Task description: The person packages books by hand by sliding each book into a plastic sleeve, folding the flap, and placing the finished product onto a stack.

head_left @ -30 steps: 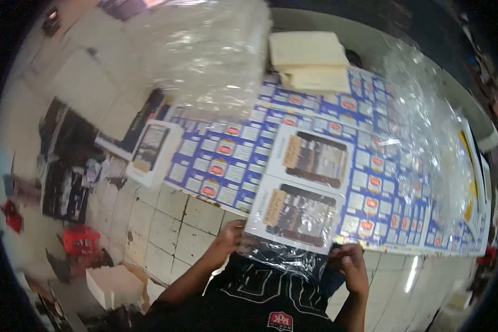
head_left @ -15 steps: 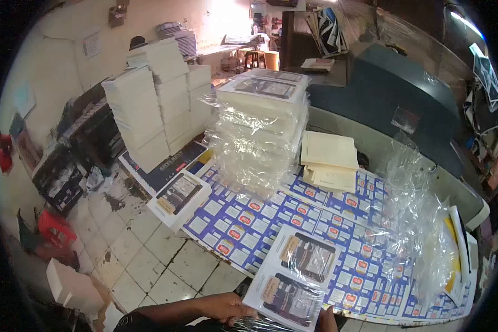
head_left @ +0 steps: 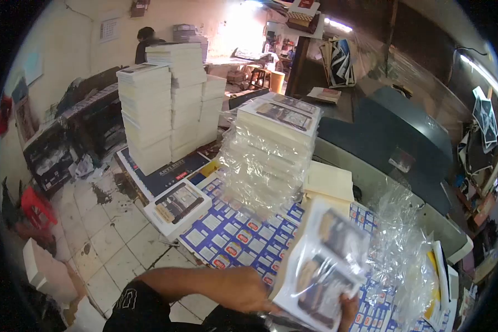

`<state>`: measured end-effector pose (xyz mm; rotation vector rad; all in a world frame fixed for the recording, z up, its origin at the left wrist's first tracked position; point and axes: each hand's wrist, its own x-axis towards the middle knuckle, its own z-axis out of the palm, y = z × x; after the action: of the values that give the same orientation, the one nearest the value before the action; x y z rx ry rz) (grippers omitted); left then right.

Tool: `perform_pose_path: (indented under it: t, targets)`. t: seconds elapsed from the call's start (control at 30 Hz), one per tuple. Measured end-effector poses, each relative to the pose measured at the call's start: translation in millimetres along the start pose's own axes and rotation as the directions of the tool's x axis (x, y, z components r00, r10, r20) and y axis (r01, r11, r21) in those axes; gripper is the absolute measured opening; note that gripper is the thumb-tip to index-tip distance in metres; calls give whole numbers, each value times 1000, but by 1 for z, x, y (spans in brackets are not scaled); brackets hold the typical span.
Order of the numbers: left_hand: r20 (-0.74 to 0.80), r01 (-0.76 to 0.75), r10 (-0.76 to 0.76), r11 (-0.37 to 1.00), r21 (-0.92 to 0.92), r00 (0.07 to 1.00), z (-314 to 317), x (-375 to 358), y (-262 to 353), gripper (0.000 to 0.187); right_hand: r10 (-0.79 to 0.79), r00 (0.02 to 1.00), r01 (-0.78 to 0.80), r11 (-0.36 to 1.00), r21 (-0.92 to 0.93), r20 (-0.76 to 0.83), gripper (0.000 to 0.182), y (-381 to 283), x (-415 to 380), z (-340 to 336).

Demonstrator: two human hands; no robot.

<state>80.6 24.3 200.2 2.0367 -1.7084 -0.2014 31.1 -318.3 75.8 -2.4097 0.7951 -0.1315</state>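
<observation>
A thick white book block with pictures on its cover, in clear film, is held tilted above the table's front edge. My left hand is at its left side, fingers partly hidden beneath it. My right hand grips its lower right corner, thumb showing. Beyond it rises a tall stack of film-wrapped books. A smaller picture-covered book lies on the table's left edge. Cream sheets lie behind the held block. Crumpled clear film is at the right.
The table carries blue printed sheets. Tall white paper stacks stand at the back left. A large grey machine is behind the table. A person is partly visible beyond the stacks. A red stool stands on the left floor.
Both hands have lifted the wrapped block up and to the right, tilting it so its thick edge shows. The camera view has shifted. A person's head shows more behind the stacks.
</observation>
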Motion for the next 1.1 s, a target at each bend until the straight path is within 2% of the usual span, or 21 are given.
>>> perform_pose_path:
  t: [0.03, 0.1, 0.13, 0.17, 0.2, 0.27, 0.3, 0.33, 0.4, 0.47, 0.57, 0.6, 0.7, 0.77, 0.83, 0.87, 0.9, 0.93, 0.97, 1.03, 1.1]
  targets:
    - [-173, 16, -32, 996, -90, 984, -15, 4, 0, 37, -96, 993, 110, 968, 224, -74, 63, -11, 20, -16]
    - [-213, 163, -174, 984, -72, 961, -64, 10, -2, 22, -215, 943, 328, 728, 602, -255, 69, -38, 58, -52]
    - [-341, 217, -233, 972, -86, 910, -82, 11, -14, 24, -200, 959, 282, 767, 576, -203, 63, -73, 90, -74]
    - [-586, 104, -123, 992, -66, 801, -105, 20, -21, 28, -354, 895, 446, 689, 571, -272, 60, -126, 110, -92]
    - [-537, 346, -459, 888, -303, 707, -139, 22, -15, 32, -554, 790, 558, 475, 680, -262, 57, -176, 128, -107]
    - [-651, 355, -534, 846, -399, 540, -186, 28, -48, 37, -632, 701, 585, 244, 773, -331, 45, -288, 127, -122]
    - [-739, 326, -478, 876, -356, 476, -208, 28, -68, 37, -606, 767, 338, 102, 936, -211, 43, -335, 99, -124]
    - [-729, 396, -541, 832, -390, 420, -226, 24, -83, 37, -663, 724, 318, 78, 945, -189, 38, -361, 123, -116]
    - [-720, 464, -592, 785, -411, 362, -242, 9, -125, 36, -608, 786, 340, 277, 899, -110, 28, -398, 178, -82]
    - [-637, 805, -658, 586, -97, 402, -245, -6, -174, 41, -536, 844, 382, 609, 696, 5, 33, -403, 192, -44]
    - [-591, 760, -728, 588, -277, 348, -218, -15, -177, 40, -526, 850, 361, 565, 741, -13, 47, -390, 188, -26]
    - [-613, 772, -728, 568, -286, 308, -213, -18, -185, 41, -539, 824, 464, 464, 755, -176, 51, -383, 180, -20]
    - [-796, 764, -434, 643, 54, 422, -191, -39, -179, 31, -605, 759, 590, 481, 649, -242, 56, -312, 168, -21]
    - [-891, 638, -381, 756, -145, 248, -161, -40, -129, 28, -706, 687, 706, 591, 390, -174, 59, -224, 153, -20]
    - [-898, 480, -435, 775, -410, -66, -104, -41, -79, 20, -606, 795, 607, 794, 32, -21, 75, -116, 138, -16]
    - [-916, 546, -379, 744, -384, -129, -73, -47, -67, 15, -550, 835, 543, 828, -141, -17, 82, -64, 135, -7]
    - [-941, 488, -313, 806, -334, -126, -34, -49, -62, 14, -393, 919, 367, 867, -337, -12, 87, -21, 127, 3]
    - [-885, 58, -449, 887, -458, -123, 16, -67, -72, 16, -230, 972, 178, 838, -516, -38, 93, 11, 115, 10]
    - [-901, 290, -435, 863, -415, 4, 60, -61, -73, 17, -225, 974, 204, 834, -513, 22, 95, 30, 91, 17]
    - [-687, 147, -645, 756, -638, 334, 102, -8, -54, 24, -283, 949, 315, 817, -484, 140, 94, 36, 36, 29]
    - [-434, 397, -644, 747, -533, 630, 123, 30, -54, 35, -445, 836, 529, 809, -256, 322, 87, 7, -31, 29]
